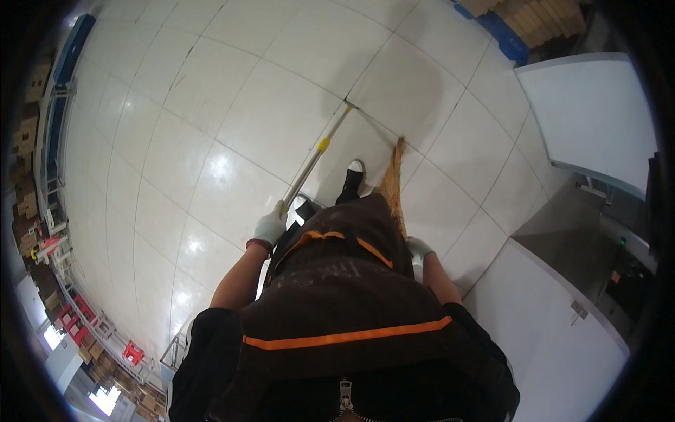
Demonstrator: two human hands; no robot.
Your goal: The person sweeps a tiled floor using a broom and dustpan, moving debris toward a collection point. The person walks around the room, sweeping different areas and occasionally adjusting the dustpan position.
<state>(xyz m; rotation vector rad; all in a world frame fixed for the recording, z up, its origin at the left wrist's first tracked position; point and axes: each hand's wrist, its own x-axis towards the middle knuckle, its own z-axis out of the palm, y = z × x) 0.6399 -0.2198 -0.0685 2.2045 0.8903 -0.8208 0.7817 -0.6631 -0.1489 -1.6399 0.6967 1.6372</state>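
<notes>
My left hand [270, 226], in a pale glove, is closed around the near end of a long-handled floor scraper [306, 169]. The metal pole has a yellow collar midway, and its narrow head [349, 105] meets the floor ahead of my feet. On the other side, my right hand [420, 250], also gloved, is at my hip, partly hidden by my brown apron [337, 281]. From that hand a straw broom [394, 179] points forward, bristles away from me. Its handle is mostly out of sight, and the fingers appear wrapped around it.
Glossy white floor tiles [246, 91] stretch ahead and left. White cabinets or panels [590, 105] stand close on my right. Stacked cardboard [541, 21] rests on a blue pallet [506, 39] at the far right. Racks, cartons and red stools [132, 353] line the left.
</notes>
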